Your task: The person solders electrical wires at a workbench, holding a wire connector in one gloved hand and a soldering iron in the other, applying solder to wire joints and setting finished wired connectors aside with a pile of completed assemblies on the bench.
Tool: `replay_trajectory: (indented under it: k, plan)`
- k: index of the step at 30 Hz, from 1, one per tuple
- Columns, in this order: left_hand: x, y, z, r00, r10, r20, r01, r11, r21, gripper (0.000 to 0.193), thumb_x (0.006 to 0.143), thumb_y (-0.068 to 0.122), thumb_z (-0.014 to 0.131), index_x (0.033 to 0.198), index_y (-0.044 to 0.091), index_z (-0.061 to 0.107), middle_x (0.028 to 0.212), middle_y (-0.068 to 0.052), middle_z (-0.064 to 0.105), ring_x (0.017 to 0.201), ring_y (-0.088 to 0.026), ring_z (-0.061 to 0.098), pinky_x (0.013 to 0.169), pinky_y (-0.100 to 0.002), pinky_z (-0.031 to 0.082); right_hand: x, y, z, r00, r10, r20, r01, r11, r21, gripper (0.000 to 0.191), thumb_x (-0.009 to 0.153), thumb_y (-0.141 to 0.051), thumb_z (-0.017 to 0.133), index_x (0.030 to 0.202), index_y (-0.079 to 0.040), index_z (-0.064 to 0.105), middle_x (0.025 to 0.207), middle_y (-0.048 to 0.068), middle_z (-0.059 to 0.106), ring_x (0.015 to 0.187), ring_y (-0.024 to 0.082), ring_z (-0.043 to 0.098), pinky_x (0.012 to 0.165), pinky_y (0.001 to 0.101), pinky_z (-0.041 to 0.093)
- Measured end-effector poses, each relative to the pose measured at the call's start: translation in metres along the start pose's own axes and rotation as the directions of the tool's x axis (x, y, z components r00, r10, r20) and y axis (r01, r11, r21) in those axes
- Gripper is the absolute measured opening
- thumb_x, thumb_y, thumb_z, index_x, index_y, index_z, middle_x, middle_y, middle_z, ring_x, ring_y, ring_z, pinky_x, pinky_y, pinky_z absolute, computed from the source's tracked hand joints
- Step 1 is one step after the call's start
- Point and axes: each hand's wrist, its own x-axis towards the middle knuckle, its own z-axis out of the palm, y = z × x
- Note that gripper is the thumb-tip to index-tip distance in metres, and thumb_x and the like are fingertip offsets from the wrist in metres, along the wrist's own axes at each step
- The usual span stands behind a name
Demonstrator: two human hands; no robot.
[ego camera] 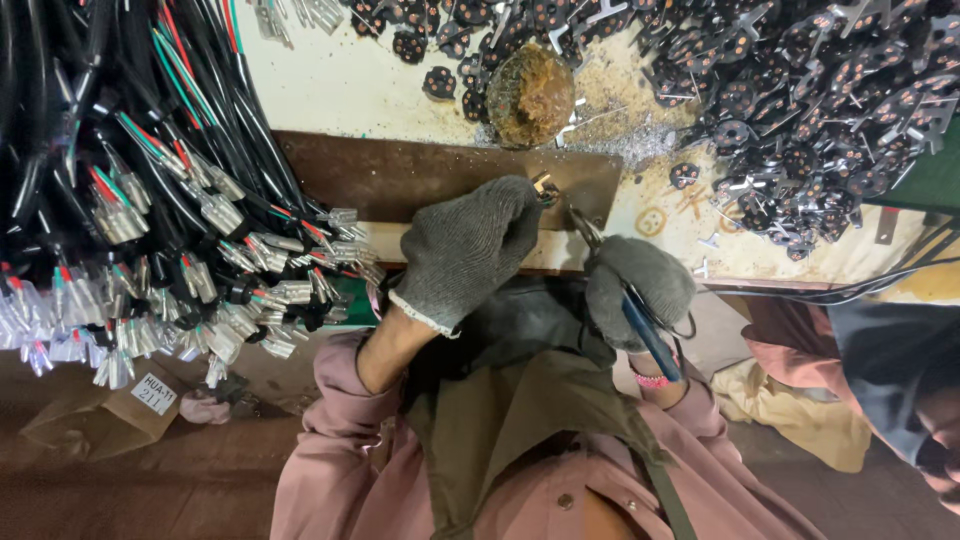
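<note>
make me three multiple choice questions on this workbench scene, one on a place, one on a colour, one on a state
1. Where does the bundle of black cables with metal terminals lie relative to the hands?
A. on the person's left
B. on the person's right
C. under the brown metal plate

2. What colour are the handles of the pliers in the right hand?
A. red
B. blue
C. yellow

3. What is the left hand doing?
A. resting flat and empty on the bench
B. pinching a small metal part at its fingertips
C. gripping a cable

Answers:
1 A, the cable bundle fills the left side of the view.
2 B, a blue handle sticks out below the grey knit glove.
3 B, the small part sits at the gloved fingertips over the brown metal plate, near the plier tips.
</note>
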Motion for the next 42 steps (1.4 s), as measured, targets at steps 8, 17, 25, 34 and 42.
replay_trajectory:
  k: [8, 17, 25, 34, 42]
  plan:
    - [-0.001, -0.002, 0.003, 1.000, -0.013, 0.020, 0.011, 0.999, 0.053, 0.015, 0.097, 0.017, 0.069, 0.109, 0.010, 0.067, 0.101, -0.012, 0.071, 0.085, -0.033, 0.072, 0.070, -0.043, 0.057, 0.039, -0.028, 0.002, 0.989, -0.148, 0.017, 0.146, 0.983, 0.113, 0.024, 0.087, -0.010, 0.079, 0.109, -0.006, 0.071, 0.096, 0.012, 0.075, 0.086, 0.030, 0.075, 0.075, 0.0377, 0.057]
    - [0.000, 0.002, 0.008, 0.993, -0.067, 0.101, 0.054, 0.991, 0.124, 0.019, 0.094, 0.023, 0.072, 0.109, 0.012, 0.067, 0.095, -0.010, 0.069, 0.080, -0.032, 0.070, 0.064, -0.043, 0.055, 0.060, -0.045, -0.010, 0.968, -0.187, 0.168, 0.156, 0.970, 0.184, 0.025, 0.086, -0.006, 0.080, 0.107, -0.003, 0.068, 0.091, 0.013, 0.074, 0.080, 0.030, 0.075, 0.071, 0.0363, 0.058]
    - [-0.004, -0.001, 0.009, 0.997, 0.001, 0.083, -0.013, 0.989, 0.151, 0.024, 0.089, 0.026, 0.073, 0.110, 0.015, 0.069, 0.096, -0.008, 0.069, 0.083, -0.028, 0.071, 0.065, -0.042, 0.056, 0.055, -0.044, -0.007, 0.976, -0.179, 0.126, 0.154, 0.971, 0.185, 0.025, 0.087, -0.008, 0.080, 0.108, -0.003, 0.067, 0.092, 0.013, 0.074, 0.081, 0.031, 0.075, 0.073, 0.0369, 0.059]
    - [-0.011, -0.010, 0.020, 0.997, 0.066, 0.025, -0.070, 0.980, 0.185, 0.025, 0.095, 0.024, 0.074, 0.116, 0.012, 0.071, 0.112, -0.009, 0.075, 0.102, -0.027, 0.074, 0.084, -0.041, 0.060, 0.053, -0.043, -0.003, 0.978, -0.178, 0.109, 0.157, 0.972, 0.176, 0.025, 0.088, -0.009, 0.080, 0.109, -0.003, 0.066, 0.090, 0.012, 0.073, 0.080, 0.030, 0.075, 0.072, 0.0368, 0.058]
    - [-0.006, -0.005, 0.011, 0.997, 0.002, 0.078, -0.012, 0.991, 0.132, 0.025, 0.091, 0.023, 0.075, 0.113, 0.012, 0.068, 0.104, -0.010, 0.071, 0.093, -0.030, 0.072, 0.077, -0.042, 0.058, 0.056, -0.044, -0.006, 0.975, -0.176, 0.135, 0.153, 0.974, 0.164, 0.025, 0.089, -0.009, 0.080, 0.109, -0.003, 0.065, 0.089, 0.011, 0.073, 0.078, 0.029, 0.074, 0.070, 0.0367, 0.057]
